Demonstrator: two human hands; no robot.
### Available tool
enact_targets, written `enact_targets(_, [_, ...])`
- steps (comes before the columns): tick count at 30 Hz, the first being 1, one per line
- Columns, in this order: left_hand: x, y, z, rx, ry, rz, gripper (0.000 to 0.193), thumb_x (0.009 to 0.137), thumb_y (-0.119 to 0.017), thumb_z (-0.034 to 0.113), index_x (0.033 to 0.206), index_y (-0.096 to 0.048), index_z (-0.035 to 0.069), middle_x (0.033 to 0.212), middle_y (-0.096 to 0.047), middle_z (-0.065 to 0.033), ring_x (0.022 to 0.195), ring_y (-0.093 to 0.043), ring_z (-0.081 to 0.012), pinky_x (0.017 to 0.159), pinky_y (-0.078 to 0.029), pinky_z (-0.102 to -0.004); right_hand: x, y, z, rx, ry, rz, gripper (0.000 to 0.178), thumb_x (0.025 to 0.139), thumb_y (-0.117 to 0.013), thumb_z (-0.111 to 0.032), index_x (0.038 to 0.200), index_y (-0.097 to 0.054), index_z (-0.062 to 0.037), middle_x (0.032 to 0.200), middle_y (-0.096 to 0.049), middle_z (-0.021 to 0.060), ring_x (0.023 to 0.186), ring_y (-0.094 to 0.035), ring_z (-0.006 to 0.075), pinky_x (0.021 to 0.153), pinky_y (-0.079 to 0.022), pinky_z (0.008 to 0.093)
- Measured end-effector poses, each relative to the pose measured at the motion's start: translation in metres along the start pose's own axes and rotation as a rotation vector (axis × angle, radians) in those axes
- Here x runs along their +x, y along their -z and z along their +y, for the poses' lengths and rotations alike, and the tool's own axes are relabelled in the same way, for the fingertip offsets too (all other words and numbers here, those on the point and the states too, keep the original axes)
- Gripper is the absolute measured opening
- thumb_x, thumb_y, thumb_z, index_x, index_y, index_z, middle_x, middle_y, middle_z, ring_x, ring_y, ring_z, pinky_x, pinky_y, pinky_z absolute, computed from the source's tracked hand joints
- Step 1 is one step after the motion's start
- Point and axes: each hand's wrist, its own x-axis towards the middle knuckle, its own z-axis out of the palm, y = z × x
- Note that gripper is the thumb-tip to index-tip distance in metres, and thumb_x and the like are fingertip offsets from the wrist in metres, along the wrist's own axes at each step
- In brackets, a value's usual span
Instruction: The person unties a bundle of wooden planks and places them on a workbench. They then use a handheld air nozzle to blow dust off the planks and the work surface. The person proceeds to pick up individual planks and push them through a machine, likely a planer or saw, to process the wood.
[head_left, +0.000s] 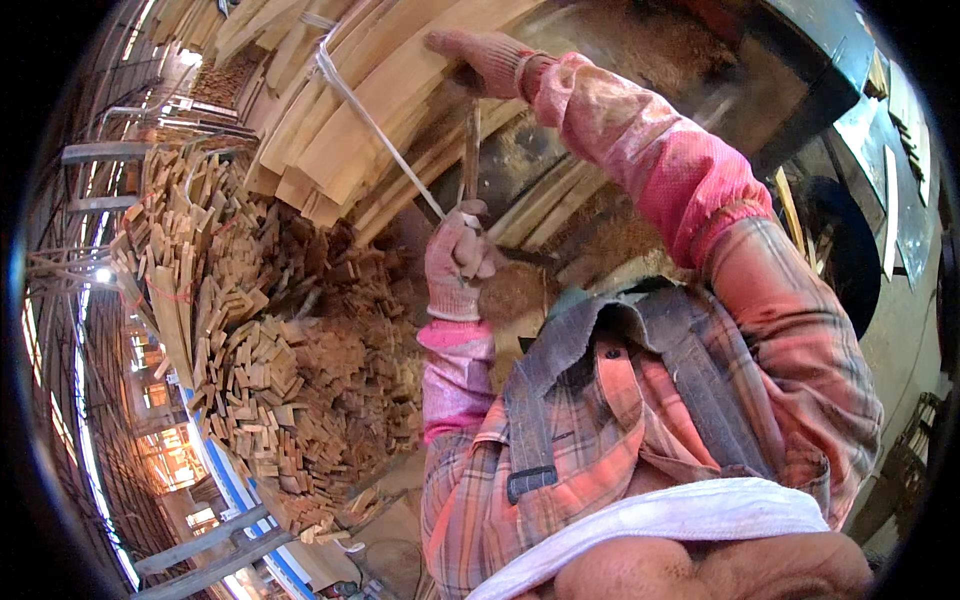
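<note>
A bundle of long thin wooden boards point(360, 140) lies ahead of me, with a white strap point(370, 125) running around it. My left hand point(458, 255), in a knitted work glove, is closed on the strap's near end, which stretches taut from the bundle. My right hand point(487, 62), also gloved, rests against the far right side of the boards, its fingers stretched out to the left. Part of that hand's underside is in shadow. An upright wooden post point(472, 150) stands between my two hands, beside the bundle.
A large heap of short wood offcuts point(270, 370) fills the left side. Loose wooden strips point(550, 205) lie right of my left hand. A dark metal machine table point(815, 45) stands at the far right. Metal bars point(210, 550) cross the lower left.
</note>
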Motion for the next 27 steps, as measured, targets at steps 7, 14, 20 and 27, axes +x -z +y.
enact_targets(7, [0.003,-0.007,-0.004,0.183,-0.063,0.006,0.033,0.099,-0.054,0.026,0.109,-0.062,-0.005,0.051,-0.036,0.0044,0.041,-0.04,-0.0105,0.046,-0.042,-0.0281,0.001,0.057,0.012,0.052,-0.346,-0.286,0.049,0.09,-0.064,-0.053,0.086,-0.069,-0.0046,0.07,-0.06,0.0056,0.057,-0.054,0.0196,0.055,-0.045,0.0357])
enact_targets(14, [0.005,0.011,-0.012,-0.132,0.06,-0.219,0.036,0.101,-0.052,0.024,0.121,-0.053,-0.006,0.054,-0.029,0.0076,0.041,-0.029,-0.0054,0.042,-0.027,-0.0241,-0.046,0.053,0.032,-0.218,-0.235,-0.312,0.038,0.084,-0.076,-0.048,0.083,-0.068,-0.0114,0.066,-0.057,-0.0011,0.057,-0.054,0.0095,0.052,-0.047,0.0237])
enact_targets(20, [0.041,0.0,-0.015,-0.306,0.151,-0.449,0.034,0.106,-0.043,0.023,0.119,-0.054,-0.007,0.054,-0.022,0.0081,0.041,-0.024,-0.0038,0.042,-0.024,-0.0236,-0.069,0.084,0.08,-0.472,0.008,-0.298,0.032,0.08,-0.077,-0.025,0.105,-0.071,-0.0068,0.089,-0.07,0.0075,0.077,-0.065,0.0212,0.07,-0.054,0.0349])
enact_targets(27, [0.081,-0.012,-0.014,-0.294,0.283,-0.638,0.036,0.106,-0.041,0.024,0.117,-0.056,-0.007,0.052,-0.028,0.0063,0.04,-0.029,-0.006,0.04,-0.025,-0.0252,-0.084,0.048,0.082,-1.465,0.25,-0.35,0.031,0.068,-0.076,-0.018,0.098,-0.071,-0.0145,0.09,-0.072,0.0117,0.084,-0.069,0.0312,0.074,-0.054,0.0404])
